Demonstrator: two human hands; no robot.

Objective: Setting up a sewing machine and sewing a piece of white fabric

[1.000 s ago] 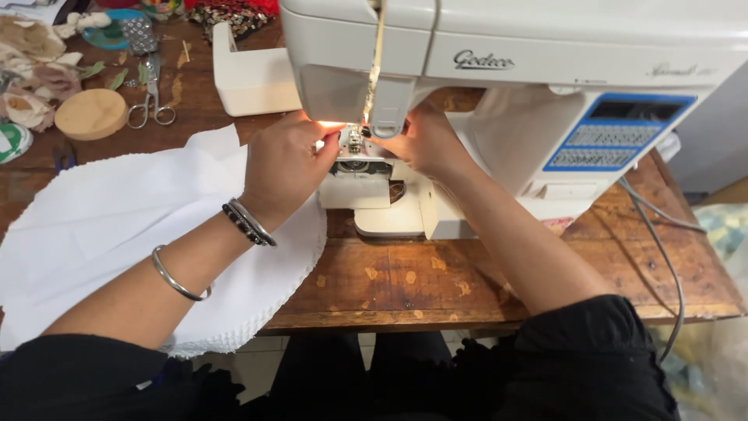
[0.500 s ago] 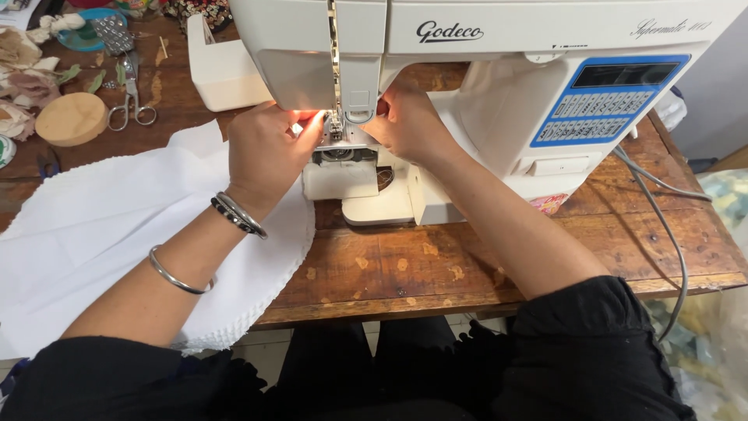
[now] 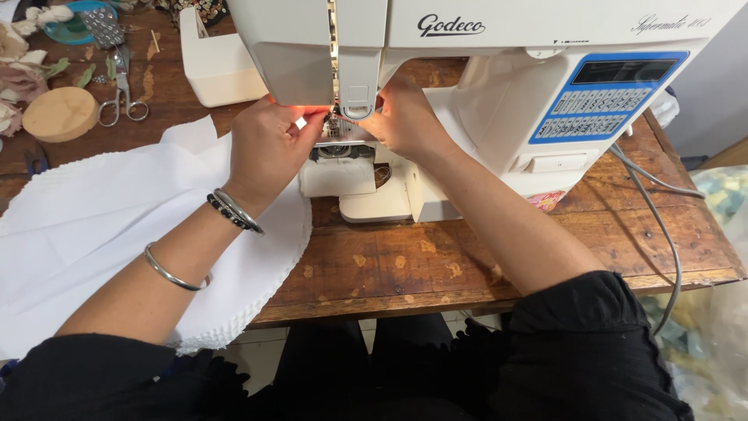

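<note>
Reaching in from either side, both hands meet at the needle area of a white sewing machine (image 3: 483, 70). The left hand (image 3: 269, 148) is curled, its fingertips pinched together right at the lit spot under the machine's head; whether it grips thread or some small part I cannot tell. The right hand (image 3: 405, 121) is likewise bent, fingers drawn close at the presser foot (image 3: 336, 129), which sits just between the two hands; what those fingers hold is hidden. Under the left wrist and forearm lies a white cloth (image 3: 101, 226) with a pinked edge, spreading away to that hand's outer side over the wooden table (image 3: 436, 265). Beyond the left hand stands a white plastic tray (image 3: 218, 70), and farther out on that side lie small scissors (image 3: 121, 97) and a round wooden block (image 3: 61, 113). Bangles ring the left wrist and forearm.
</note>
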